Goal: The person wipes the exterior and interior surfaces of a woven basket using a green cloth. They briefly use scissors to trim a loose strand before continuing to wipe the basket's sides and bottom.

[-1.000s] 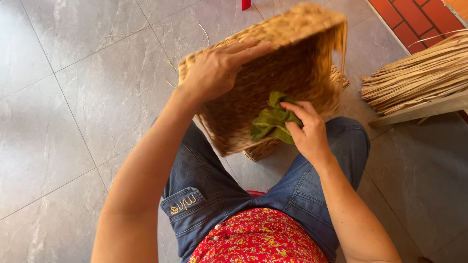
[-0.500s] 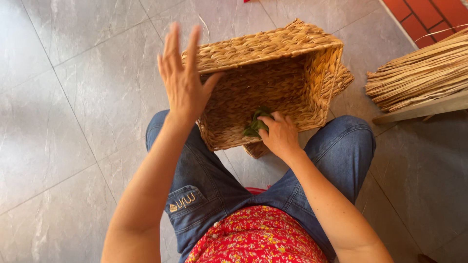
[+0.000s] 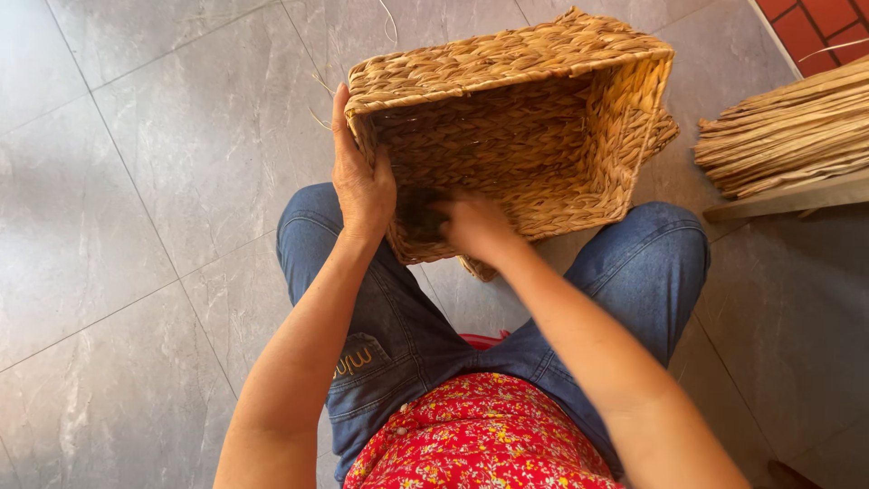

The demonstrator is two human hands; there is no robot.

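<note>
A seated person in a red floral top and blue jeans (image 3: 398,335) holds a rectangular woven basket (image 3: 516,118) tipped on its side across the knees, its open mouth facing the viewer and its long axis running left to right. The left hand (image 3: 362,181) lies flat, fingers together, gripping the basket's left wall. The right hand (image 3: 471,225) reaches inside, fingers curled at a dark patch; whether it pinches anything is unclear. The basket is coarse, braided golden straw. Half a second ago the left hand was lifted and spread. Dried reeds (image 3: 787,127) lie far right on grey floor tiles (image 3: 145,181).
</note>
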